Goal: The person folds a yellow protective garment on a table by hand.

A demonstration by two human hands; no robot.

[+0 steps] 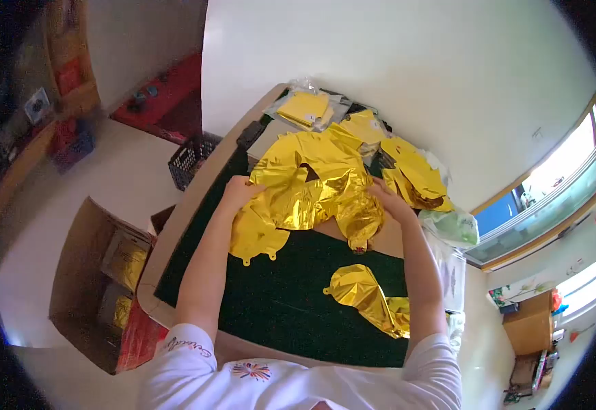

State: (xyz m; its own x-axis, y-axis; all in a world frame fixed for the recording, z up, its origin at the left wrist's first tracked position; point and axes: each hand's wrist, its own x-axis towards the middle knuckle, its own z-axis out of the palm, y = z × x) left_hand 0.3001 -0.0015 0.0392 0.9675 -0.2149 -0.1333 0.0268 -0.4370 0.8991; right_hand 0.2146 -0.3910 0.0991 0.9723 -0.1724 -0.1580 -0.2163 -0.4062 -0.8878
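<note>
A large crinkled gold foil sheet (312,174) is spread between my two hands over the dark green table mat (277,301). My left hand (241,193) pinches its left edge, beside a flat gold foil piece (260,236) with small round tabs. On the right side my right hand (388,197) has its fingers closed at the foil's edge, above a crumpled foil part. Nearer my body, a separate folded gold foil piece (363,294) lies on the mat.
Gold pieces in clear bags (305,109) and a stack of gold foil (414,171) lie along the table's far side. A black basket (190,160) and an open cardboard box (83,273) with gold items stand on the floor at left.
</note>
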